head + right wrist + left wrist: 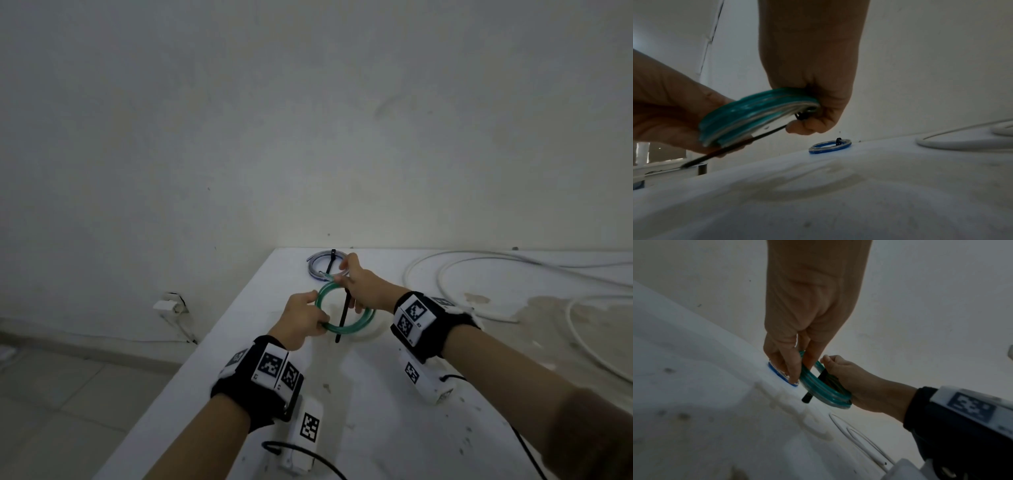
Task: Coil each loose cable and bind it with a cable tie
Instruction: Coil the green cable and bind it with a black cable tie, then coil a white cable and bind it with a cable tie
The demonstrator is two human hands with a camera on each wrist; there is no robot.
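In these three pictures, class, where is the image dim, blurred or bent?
Head view: dim overall, dark at the corners, the table edges splay with the wide lens. Left wrist view: murky, the near tabletop and white cable are soft. Right wrist view: the green coil and black cable tie are smeared; the blue coil is sharper.

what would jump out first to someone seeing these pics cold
The green coil, held above the table between the left hand and right hand, with a black cable tie across it. Behind it lies a blue coil, already tied, and loose white cable sprawls to the right.
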